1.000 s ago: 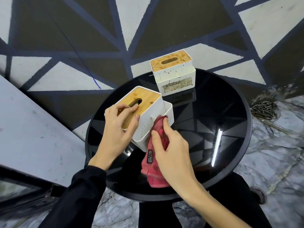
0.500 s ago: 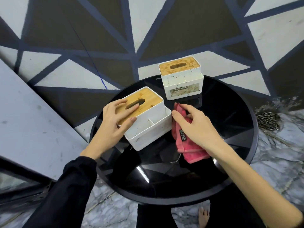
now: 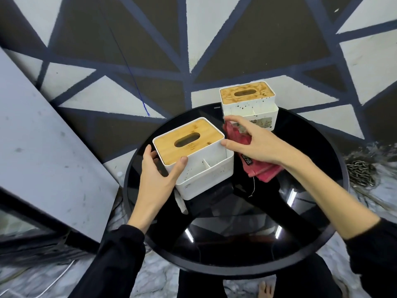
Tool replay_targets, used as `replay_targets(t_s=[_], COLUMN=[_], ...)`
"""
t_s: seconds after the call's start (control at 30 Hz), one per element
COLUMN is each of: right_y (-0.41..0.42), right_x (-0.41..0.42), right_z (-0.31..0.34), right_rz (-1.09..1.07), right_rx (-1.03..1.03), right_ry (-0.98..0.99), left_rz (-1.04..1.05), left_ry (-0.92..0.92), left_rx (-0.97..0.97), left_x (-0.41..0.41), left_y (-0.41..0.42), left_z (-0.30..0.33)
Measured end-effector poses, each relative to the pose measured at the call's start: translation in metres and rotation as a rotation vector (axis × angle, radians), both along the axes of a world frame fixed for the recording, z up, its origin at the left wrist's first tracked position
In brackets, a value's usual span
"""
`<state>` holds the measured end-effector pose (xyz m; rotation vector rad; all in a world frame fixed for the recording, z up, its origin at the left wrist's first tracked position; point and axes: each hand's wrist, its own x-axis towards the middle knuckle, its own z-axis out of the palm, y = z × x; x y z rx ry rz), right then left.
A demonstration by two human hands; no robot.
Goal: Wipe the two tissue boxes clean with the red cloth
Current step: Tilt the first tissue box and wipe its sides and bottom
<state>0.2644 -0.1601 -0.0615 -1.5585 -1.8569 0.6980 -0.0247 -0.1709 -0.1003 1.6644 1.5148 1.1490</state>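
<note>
Near tissue box (image 3: 193, 157): white body, wooden lid with oval slot, front pocket with a divider; stands on the left part of the round black table (image 3: 236, 261), a few dark specks on the front wall.
Far tissue box (image 3: 249, 104): same kind, at the far edge of the table; many dark spots on the white wall and a stained lid, so judged not yet wiped.
Red cloth (image 3: 255, 166): bunched, in the gap between the two boxes, hanging down toward the table; black label visible, a loose thread below.
Right hand (image 3: 257, 140): fingers curled around the cloth, thumb tip touching the right upper corner of the near box, index finger reaching toward the far box.
Left hand (image 3: 159, 175): grips the near box at its left front corner, thumb on the edge of the lid, fingers behind the left wall.
Change: one second ago cloth pressed on the front pocket of the near box; now lifted away and carried to its right side, close to the far box; left hand moved from the lid to the corner.
Meaning: front of the near box probably finished; next either its right wall or the dirtier far box.
</note>
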Motion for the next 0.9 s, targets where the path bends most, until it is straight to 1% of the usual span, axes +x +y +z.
replay_targets(t_s=[0.13,0.27,0.37,0.6,0.7,0.8,0.9], right_y=[0.02,0.027,0.025,0.024,0.027,0.037,0.049], right_x=[-0.005,-0.008,-0.013,-0.019,-0.027,-0.037,-0.048], right_z=[0.0,-0.003,-0.007,-0.011,-0.005,0.0,0.004], right_rz=[0.093,0.144,0.168,0.122,0.087,0.045,0.009], right_rx=[-0.066,-0.114,-0.091,-0.002,0.045,0.088,0.092], right_ry=[0.005,0.024,0.027,0.037,0.07,0.06,0.067], left_rz=[-0.063,-0.061,-0.058,-0.081,-0.126,-0.165,-0.167], left_ry=[-0.037,-0.034,-0.026,-0.025,-0.065,-0.11,-0.149], left_rx=[0.057,0.069,0.08,0.07,0.057,0.04,0.013], left_x=[0.001,0.003,0.002,-0.015,-0.02,-0.023,-0.03], left_y=[-0.002,-0.004,-0.004,0.013,0.027,0.047,0.073], left_z=[0.004,0.007,0.01,0.015,0.027,0.038,0.042])
